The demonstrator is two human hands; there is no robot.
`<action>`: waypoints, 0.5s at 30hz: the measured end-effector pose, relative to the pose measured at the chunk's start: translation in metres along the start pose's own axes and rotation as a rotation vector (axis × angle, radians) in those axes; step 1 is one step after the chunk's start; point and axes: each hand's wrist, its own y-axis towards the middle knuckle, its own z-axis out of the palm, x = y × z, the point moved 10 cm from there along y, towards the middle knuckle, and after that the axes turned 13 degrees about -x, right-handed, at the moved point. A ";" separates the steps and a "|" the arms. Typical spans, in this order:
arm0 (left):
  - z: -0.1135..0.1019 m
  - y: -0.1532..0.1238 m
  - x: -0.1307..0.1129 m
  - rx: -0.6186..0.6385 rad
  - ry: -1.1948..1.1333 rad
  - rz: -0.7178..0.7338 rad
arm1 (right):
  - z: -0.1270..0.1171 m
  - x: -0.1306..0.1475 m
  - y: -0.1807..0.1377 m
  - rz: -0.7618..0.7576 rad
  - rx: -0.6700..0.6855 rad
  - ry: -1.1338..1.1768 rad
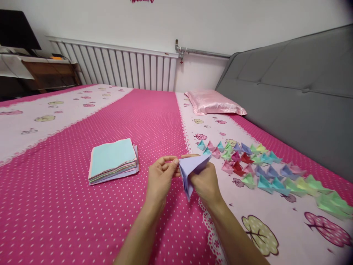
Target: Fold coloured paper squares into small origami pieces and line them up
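Left hand [161, 175] and right hand [205, 182] both pinch a part-folded lilac paper [190, 169], held just above the bed [82, 206] between the stack of coloured squares [113, 160] and the rows of folded paper figures [264, 173]. I judge the folding mid-way. The next crease calls for a firm pinch at the left corner.

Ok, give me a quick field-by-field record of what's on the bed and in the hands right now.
left hand: pinches the left edge of the purple paper
right hand: grips the same paper from the right
purple paper: partly folded, held above the bed sheet
paper stack: coloured squares, left of the hands
folded pieces: many, in rows to the right
pillow: pink, by the grey headboard
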 end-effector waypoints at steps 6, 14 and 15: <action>0.027 -0.025 -0.018 0.214 0.061 0.129 | -0.024 0.016 0.003 -0.149 -0.182 0.008; 0.040 -0.035 -0.009 0.299 0.104 0.191 | -0.035 0.032 -0.003 -0.369 -0.282 -0.117; 0.040 -0.034 -0.008 0.295 0.094 0.190 | -0.035 0.033 -0.004 -0.384 -0.297 -0.104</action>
